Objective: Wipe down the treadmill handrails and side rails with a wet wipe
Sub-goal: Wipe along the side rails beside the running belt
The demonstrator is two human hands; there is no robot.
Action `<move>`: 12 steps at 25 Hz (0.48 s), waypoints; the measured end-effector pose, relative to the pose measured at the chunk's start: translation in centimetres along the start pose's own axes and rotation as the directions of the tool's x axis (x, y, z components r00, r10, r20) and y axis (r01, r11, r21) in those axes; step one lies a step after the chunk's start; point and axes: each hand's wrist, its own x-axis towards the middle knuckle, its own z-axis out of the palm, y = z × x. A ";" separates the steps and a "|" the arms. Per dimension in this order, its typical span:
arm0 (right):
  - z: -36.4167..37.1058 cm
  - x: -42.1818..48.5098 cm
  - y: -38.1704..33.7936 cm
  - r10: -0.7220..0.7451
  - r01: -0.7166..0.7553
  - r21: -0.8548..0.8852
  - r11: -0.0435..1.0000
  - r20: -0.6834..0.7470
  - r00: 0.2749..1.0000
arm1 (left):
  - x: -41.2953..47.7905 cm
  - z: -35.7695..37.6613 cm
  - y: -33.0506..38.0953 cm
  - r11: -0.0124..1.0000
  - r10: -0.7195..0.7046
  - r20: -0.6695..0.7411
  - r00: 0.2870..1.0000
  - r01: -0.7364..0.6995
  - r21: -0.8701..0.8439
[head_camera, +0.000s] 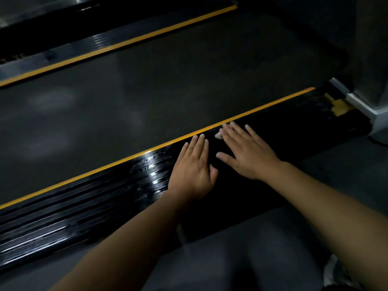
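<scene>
Pretty dark down here, so lots of it is getting lost in shadow. Two side rails are showing: the near side rail [117, 198], glossy black and ribbed, and the far side rail [69, 49] running across the top left, with the grey belt [147, 97] lying between them. Each rail is carrying one yellow stripe [100, 171] along its belt edge, so two stripes in total. Both hands are lying flat on the near rail, side by side and just apart. The left hand [193, 164] is resting palm down with fingers straight and relaxed, gripping nothing. The right hand [247, 152] is pressing down with straight, spread fingers on the wet wipe [218, 135]. Only one small white corner of it is peeking out by the fingertips, and the hand is hiding the rest. Off to the right a grey upright post [369, 97] is blocking the rail's end, with one tan tape patch [338, 106] just beside it. Something white and crumpled [333, 274] is sitting bottom right, too dim to identify.
</scene>
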 end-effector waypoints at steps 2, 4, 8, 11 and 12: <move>-0.2 0.8 -0.2 -0.005 0.005 -0.004 1.000 -0.012 1.000 | -0.1 0.1 -0.2 1.000 -0.006 -0.011 1.000 0.006 -0.008; -0.2 1.4 -0.7 -0.085 0.085 -0.035 0.996 0.001 0.996 | -0.1 0.2 -0.3 1.000 -0.009 0.006 1.000 0.009 -0.009; -1.1 2.1 0.2 -0.027 0.027 0.001 1.000 0.004 1.000 | 0.0 0.1 -0.2 1.000 -0.020 0.015 1.000 0.020 -0.018; -1.4 1.6 -0.7 -0.100 0.100 0.015 0.995 0.036 0.994 | 0.1 0.0 -0.2 1.000 -0.023 0.034 0.999 0.023 -0.019; -1.4 1.6 -0.7 -0.101 0.101 0.005 0.995 0.037 0.994 | 0.2 0.0 -0.2 0.999 -0.025 0.045 0.999 0.026 -0.019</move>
